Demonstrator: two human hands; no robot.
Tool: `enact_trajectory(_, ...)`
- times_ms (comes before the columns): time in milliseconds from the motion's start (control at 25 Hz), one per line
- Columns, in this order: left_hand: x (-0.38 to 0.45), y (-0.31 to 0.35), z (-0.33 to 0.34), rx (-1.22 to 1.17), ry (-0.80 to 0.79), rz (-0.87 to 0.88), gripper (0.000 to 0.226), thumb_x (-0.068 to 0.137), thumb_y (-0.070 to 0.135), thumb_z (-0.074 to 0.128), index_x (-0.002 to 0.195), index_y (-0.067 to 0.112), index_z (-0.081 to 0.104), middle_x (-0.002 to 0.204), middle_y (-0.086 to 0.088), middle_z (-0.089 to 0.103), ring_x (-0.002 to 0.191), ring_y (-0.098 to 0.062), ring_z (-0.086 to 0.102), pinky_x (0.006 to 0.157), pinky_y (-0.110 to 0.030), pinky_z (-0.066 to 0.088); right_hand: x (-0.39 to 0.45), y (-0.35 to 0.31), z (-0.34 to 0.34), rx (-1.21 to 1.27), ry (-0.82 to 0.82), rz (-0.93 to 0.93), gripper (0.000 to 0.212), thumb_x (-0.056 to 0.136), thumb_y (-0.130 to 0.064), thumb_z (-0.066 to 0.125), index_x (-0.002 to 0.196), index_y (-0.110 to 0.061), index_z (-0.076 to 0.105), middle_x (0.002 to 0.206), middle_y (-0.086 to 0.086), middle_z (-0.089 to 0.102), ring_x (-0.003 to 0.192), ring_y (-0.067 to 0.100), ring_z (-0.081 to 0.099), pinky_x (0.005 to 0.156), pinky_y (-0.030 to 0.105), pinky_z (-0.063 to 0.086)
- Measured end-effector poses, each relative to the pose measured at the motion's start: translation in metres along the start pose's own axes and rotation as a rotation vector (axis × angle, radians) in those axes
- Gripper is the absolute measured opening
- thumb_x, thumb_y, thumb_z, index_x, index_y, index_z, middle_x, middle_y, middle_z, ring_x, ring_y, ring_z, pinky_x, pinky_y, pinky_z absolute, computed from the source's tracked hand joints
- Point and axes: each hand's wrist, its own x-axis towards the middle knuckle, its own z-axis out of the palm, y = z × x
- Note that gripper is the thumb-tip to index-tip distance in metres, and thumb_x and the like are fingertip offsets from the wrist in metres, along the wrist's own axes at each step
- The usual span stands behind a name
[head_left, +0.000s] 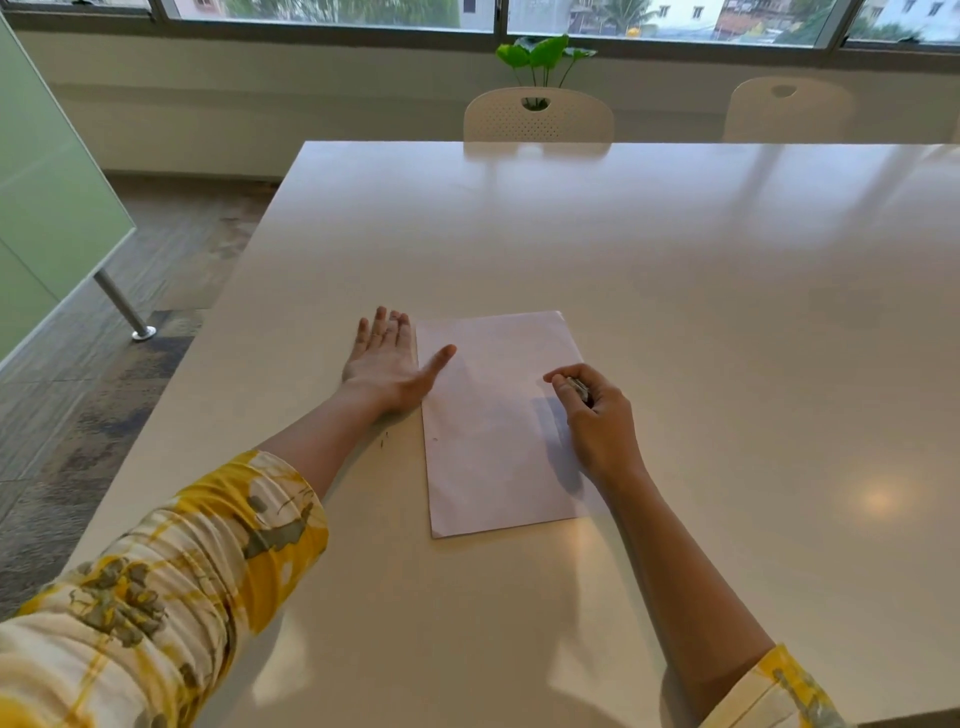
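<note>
A pale pink sheet of paper (493, 441), apparently folded lengthwise, lies flat on the white table (675, 291) in front of me. My left hand (387, 364) lies flat on the table at the sheet's upper left edge, fingers straight, thumb stretched onto the paper. My right hand (597, 410) hovers over the sheet's right side with curled fingers gripping a small metallic object (579, 388); I cannot tell what it is.
Two cream chairs (537, 117) (787, 109) stand at the table's far side, with a green plant (543, 60) behind them under the windows. A green glass partition (47, 208) on a metal leg (122, 306) stands on the floor at left.
</note>
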Motion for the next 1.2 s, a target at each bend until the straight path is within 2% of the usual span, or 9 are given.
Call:
enact_trajectory(160,0.005,-0.019,-0.006,-0.062,0.329,-0.146,0.065,0.106,0.043,0.018,0.149,-0.001,0.038,0.162,-0.017,0.025,0.154,-0.025,-0.003,0.121,-0.045,-0.015,0.000,-0.001,0.000,-0.002,0.003,0.003,0.017,0.098,-0.025,0.056,0.097,-0.026,0.073,0.085,-0.020,0.069,0.077,-0.004,0.061,0.068,0.006,0.042)
enact_trajectory(280,0.001,-0.026,-0.015,-0.252,0.603,-0.111,0.029,0.101,0.017,0.048,0.106,0.007,0.074,0.134,-0.025,0.059,0.140,-0.033,0.040,0.118,-0.039,0.016,-0.001,-0.003,0.001,-0.026,-0.005,0.000,0.017,0.098,-0.027,0.056,0.098,-0.027,0.073,0.087,-0.020,0.069,0.077,-0.005,0.061,0.068,0.006,0.042)
enact_trajectory(360,-0.002,-0.027,-0.020,-0.308,0.639,-0.109,0.014,0.094,0.013,0.062,0.096,0.013,0.076,0.106,-0.016,0.072,0.114,-0.031,0.055,0.098,-0.037,0.034,-0.001,-0.004,0.001,-0.034,-0.003,-0.004,0.015,0.098,-0.026,0.057,0.097,-0.027,0.072,0.090,-0.018,0.071,0.080,-0.003,0.063,0.070,0.008,0.044)
enact_trajectory(520,-0.012,-0.015,-0.020,-0.314,0.667,-0.115,0.019,0.089,0.034,0.072,0.079,0.018,0.069,0.079,0.000,0.067,0.091,-0.024,0.058,0.083,-0.036,0.028,-0.005,-0.010,0.007,-0.042,0.003,-0.009,0.021,0.101,-0.024,0.050,0.088,-0.023,0.067,0.071,-0.013,0.061,0.058,0.004,0.049,0.058,0.016,0.040)
enact_trajectory(600,-0.016,-0.005,-0.015,-0.318,0.645,-0.082,0.007,0.089,0.025,0.069,0.093,0.019,0.068,0.094,-0.002,0.067,0.101,-0.025,0.057,0.085,-0.037,0.029,-0.004,-0.015,0.006,-0.052,0.010,-0.015,0.029,0.105,-0.026,0.043,0.082,-0.022,0.061,0.065,-0.010,0.052,0.054,0.004,0.041,0.055,0.017,0.034)
enact_trajectory(760,-0.020,0.023,-0.010,-0.355,0.557,-0.019,0.034,0.087,0.029,0.066,0.119,0.020,0.060,0.124,-0.006,0.056,0.121,-0.027,0.048,0.098,-0.039,0.031,-0.004,-0.031,0.002,0.003,0.005,-0.034,0.041,0.107,-0.028,0.035,0.072,-0.017,0.055,0.060,-0.003,0.044,0.054,0.009,0.038,0.056,0.026,0.032)
enact_trajectory(960,-0.024,0.051,-0.008,-0.398,0.471,0.066,0.032,0.088,0.030,0.065,0.118,0.019,0.061,0.127,-0.007,0.053,0.124,-0.026,0.044,0.098,-0.037,0.031,-0.008,-0.034,0.001,-0.231,-0.085,-0.073,0.017,0.100,-0.029,0.052,0.086,-0.022,0.058,0.069,-0.011,0.056,0.058,0.000,0.048,0.057,0.016,0.039)
enact_trajectory(1080,-0.025,0.057,-0.007,-0.395,0.401,0.025,0.036,0.089,0.033,0.065,0.121,0.018,0.059,0.130,-0.008,0.049,0.126,-0.027,0.041,0.100,-0.037,0.032,0.001,-0.023,-0.025,-0.339,0.075,-0.006,0.019,0.101,-0.020,0.044,0.104,-0.015,0.062,0.103,0.007,0.065,0.092,0.021,0.060,0.075,0.027,0.040)
enact_trajectory(1200,-0.026,0.065,-0.007,-0.383,0.339,-0.038,0.043,0.088,0.037,0.064,0.125,0.017,0.056,0.133,-0.010,0.047,0.127,-0.030,0.039,0.101,-0.037,0.034,0.006,-0.008,-0.064,-0.469,0.301,0.088,0.020,0.100,-0.017,0.048,0.113,-0.006,0.060,0.110,0.019,0.066,0.103,0.034,0.061,0.082,0.032,0.043)
